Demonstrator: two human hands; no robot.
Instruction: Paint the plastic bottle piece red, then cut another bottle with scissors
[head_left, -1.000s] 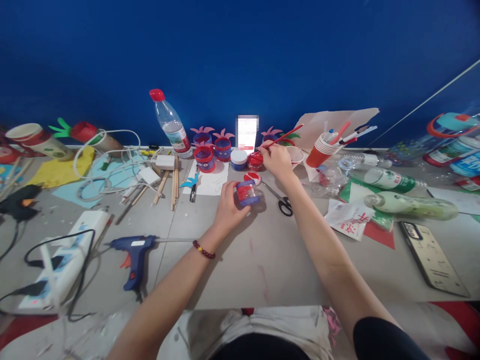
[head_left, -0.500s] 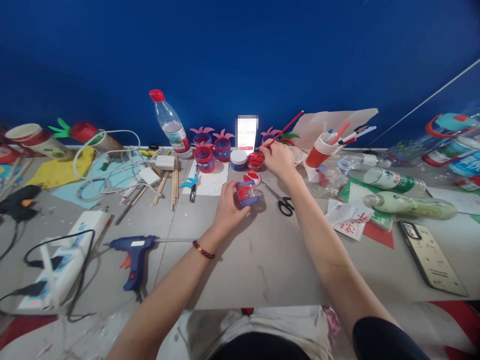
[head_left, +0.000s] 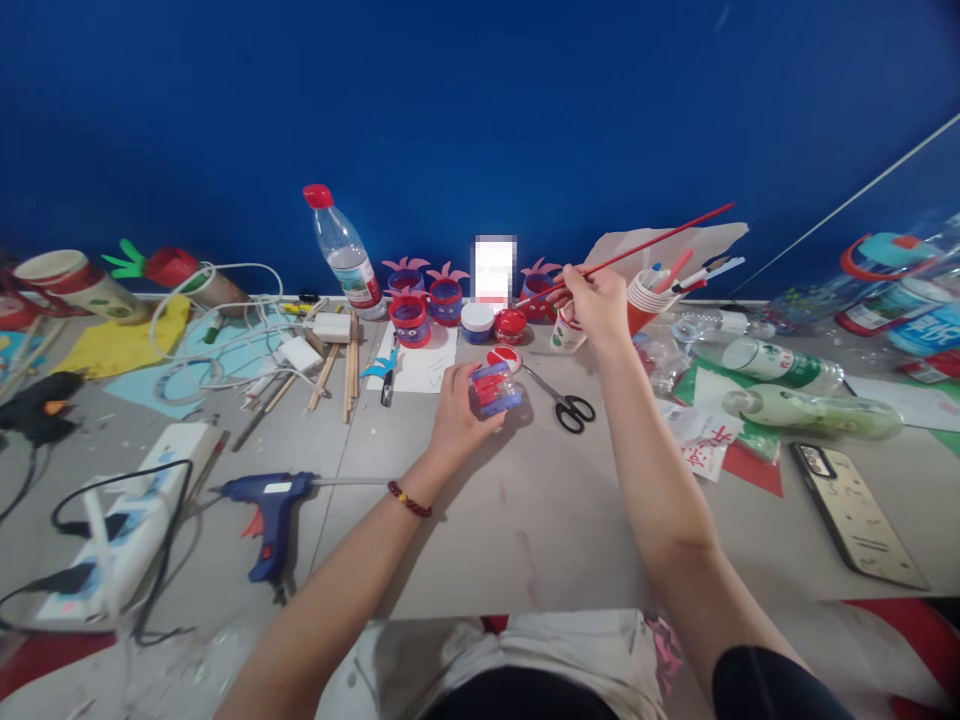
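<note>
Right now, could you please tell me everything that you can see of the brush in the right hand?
The brush is long and thin, with a straight red handle; its material is unclear. The right hand grips it nearer its lower end, so much of the handle sticks out beyond. It is slanted: the upper end rises rightward, the lower end points toward the red jar. The tip is too small to judge.

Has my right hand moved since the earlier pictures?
Yes. The right hand, holding the brush, has moved to the right, farther from the white-lidded jar, which sits in the same place.
</note>
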